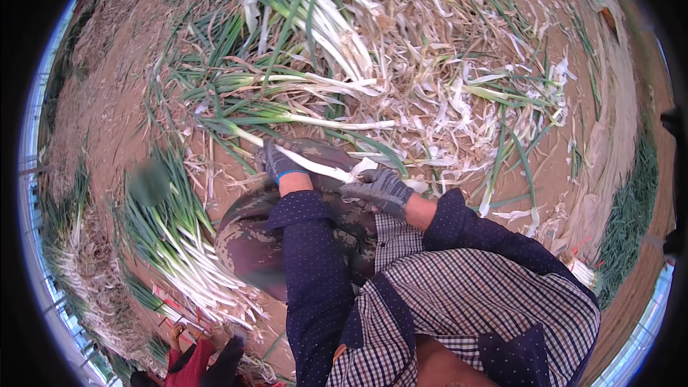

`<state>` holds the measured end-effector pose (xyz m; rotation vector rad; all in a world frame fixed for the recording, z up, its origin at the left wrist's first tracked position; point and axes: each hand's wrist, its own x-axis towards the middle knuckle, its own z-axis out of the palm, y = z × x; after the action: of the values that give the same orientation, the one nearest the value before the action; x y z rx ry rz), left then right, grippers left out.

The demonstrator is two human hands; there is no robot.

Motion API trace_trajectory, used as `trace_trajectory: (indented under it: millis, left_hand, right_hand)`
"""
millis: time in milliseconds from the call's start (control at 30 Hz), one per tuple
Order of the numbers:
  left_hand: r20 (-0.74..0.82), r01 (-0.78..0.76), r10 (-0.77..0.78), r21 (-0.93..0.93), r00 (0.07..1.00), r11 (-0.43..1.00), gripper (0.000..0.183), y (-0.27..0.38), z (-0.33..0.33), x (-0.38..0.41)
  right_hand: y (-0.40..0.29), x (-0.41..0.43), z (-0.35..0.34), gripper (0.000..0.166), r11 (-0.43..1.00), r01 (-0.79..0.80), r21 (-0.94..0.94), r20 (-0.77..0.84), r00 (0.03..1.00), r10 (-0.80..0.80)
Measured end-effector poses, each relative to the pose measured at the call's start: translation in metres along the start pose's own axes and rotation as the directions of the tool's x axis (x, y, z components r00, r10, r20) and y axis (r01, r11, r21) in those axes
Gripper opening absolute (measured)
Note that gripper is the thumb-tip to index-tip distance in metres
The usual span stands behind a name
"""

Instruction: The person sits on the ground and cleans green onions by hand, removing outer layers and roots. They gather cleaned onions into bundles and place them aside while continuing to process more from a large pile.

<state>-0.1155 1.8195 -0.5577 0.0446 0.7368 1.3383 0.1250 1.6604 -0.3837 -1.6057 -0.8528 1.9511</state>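
Note:
A long green onion [317,167] lies slantwise across my lap, its green leaves to the upper left and its white root end to the right. My left hand [279,161], in a grey knit glove, is wrapped around the white shaft. At the root end my right hand [380,191], gloved the same way, pinches a loose white piece of outer skin [365,165]. Fingers partly hide the root end. Just beyond my hands, another green onion [338,122] lies on the near side of a large pile of onions [328,27].
Peeled skins and dry leaves [430,97] litter the soil ahead and right. To my left lies a row of onions [188,247] with white shafts. Another person in red [191,360] works at lower left. A tied bundle [580,270] stands at right, near heaped green leaves [629,226].

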Motion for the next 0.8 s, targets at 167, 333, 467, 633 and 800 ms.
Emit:
trace_trajectory:
  millis: [167,333,467,633,800]
  left_hand:
    - [-0.314,0.011,-0.011,-0.003,0.949,1.000,0.035,-0.044,0.033,-0.028]
    - [-0.466,0.094,-0.070,0.028,0.882,0.995,0.037,-0.065,0.092,-0.062]
    - [-0.491,0.086,-0.052,0.048,0.869,0.995,0.032,-0.058,0.105,-0.067]
    - [-0.489,0.084,-0.031,0.086,0.872,0.993,0.027,-0.049,0.092,-0.069]
    - [-0.421,-0.043,0.048,0.023,0.906,0.999,0.026,-0.025,0.075,-0.053]
  right_hand:
    - [0.010,0.005,0.012,0.026,0.999,0.034,0.014,-0.164,0.986,-0.031]
    - [0.033,0.019,0.014,0.019,0.966,0.129,0.222,-0.161,0.982,-0.094]
    - [0.044,0.012,0.002,0.014,0.879,-0.012,0.477,-0.064,0.997,0.048]
    - [0.030,-0.065,0.003,0.019,0.958,0.244,0.151,0.060,0.965,-0.255]
    - [0.052,-0.064,-0.090,0.017,0.973,0.207,0.101,-0.119,0.974,-0.195]
